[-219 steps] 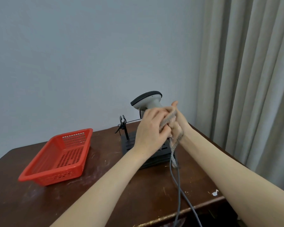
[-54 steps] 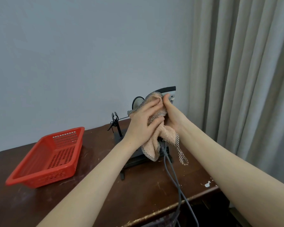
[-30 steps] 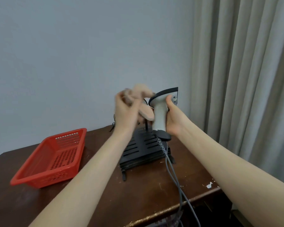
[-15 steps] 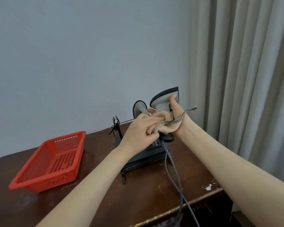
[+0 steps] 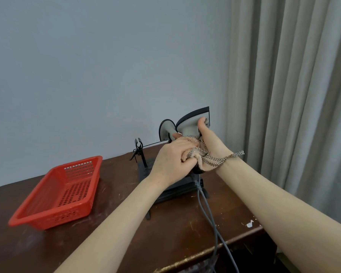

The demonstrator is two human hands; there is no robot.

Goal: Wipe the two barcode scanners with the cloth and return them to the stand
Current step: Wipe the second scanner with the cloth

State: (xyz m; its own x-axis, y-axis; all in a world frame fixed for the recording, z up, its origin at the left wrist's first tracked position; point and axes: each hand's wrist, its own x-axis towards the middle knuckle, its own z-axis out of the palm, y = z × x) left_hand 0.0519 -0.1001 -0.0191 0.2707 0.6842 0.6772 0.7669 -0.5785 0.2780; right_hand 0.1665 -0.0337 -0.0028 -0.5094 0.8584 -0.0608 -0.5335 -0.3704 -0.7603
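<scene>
My right hand [image 5: 210, 141] grips a grey barcode scanner with a black top [image 5: 193, 121] by its handle, held upright above the black stand [image 5: 175, 188]. My left hand [image 5: 173, 158] holds the beige cloth with a checked border [image 5: 203, 158] bunched around the lower handle. A strip of the cloth's border trails over my right wrist. A second grey scanner [image 5: 165, 130] sits just behind, to the left, on the stand. Grey cables [image 5: 209, 211] run from the scanners down over the table's front edge.
A red plastic basket [image 5: 61, 192] stands on the left of the dark wooden table [image 5: 126, 239]. A thin black clip post [image 5: 139, 152] rises at the stand's back left. Beige curtains [image 5: 293, 95] hang close on the right; a grey wall is behind.
My left hand came back with the cloth from the left and has wrapped it round the scanner's handle, sliding slightly lower. My right hand keeps the scanner in nearly the same spot.
</scene>
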